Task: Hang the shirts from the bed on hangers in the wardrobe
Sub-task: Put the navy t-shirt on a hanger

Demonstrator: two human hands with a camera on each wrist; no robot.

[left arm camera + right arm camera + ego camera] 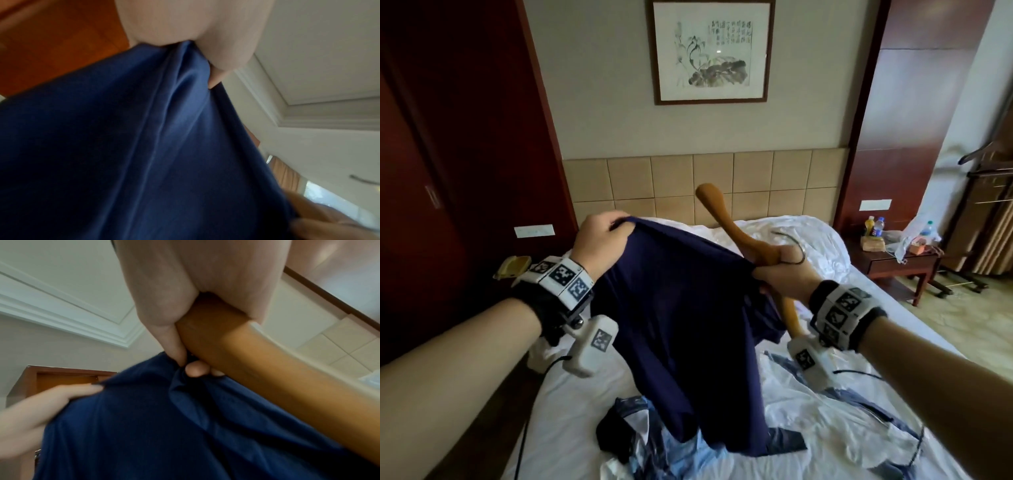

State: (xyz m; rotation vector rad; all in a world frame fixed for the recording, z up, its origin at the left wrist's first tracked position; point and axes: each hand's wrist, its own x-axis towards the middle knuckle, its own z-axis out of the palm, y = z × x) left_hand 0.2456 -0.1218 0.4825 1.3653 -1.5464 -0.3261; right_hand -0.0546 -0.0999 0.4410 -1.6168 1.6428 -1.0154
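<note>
A navy blue shirt hangs stretched between both hands above the bed. My left hand grips its upper left edge; close up, the fabric runs under the fingers. My right hand grips a wooden hanger at its middle and pinches the shirt's other edge against it. The hanger's metal hook curls past the knuckles. In the right wrist view the thumb presses cloth beside the hanger's arm. The hanger's lower arm is partly hidden behind the shirt.
More clothes, white and blue and dark, lie on the white sheet. A dark wooden wardrobe stands at the left. A bedside table with bottles stands right of the bed, a clothes rack behind it.
</note>
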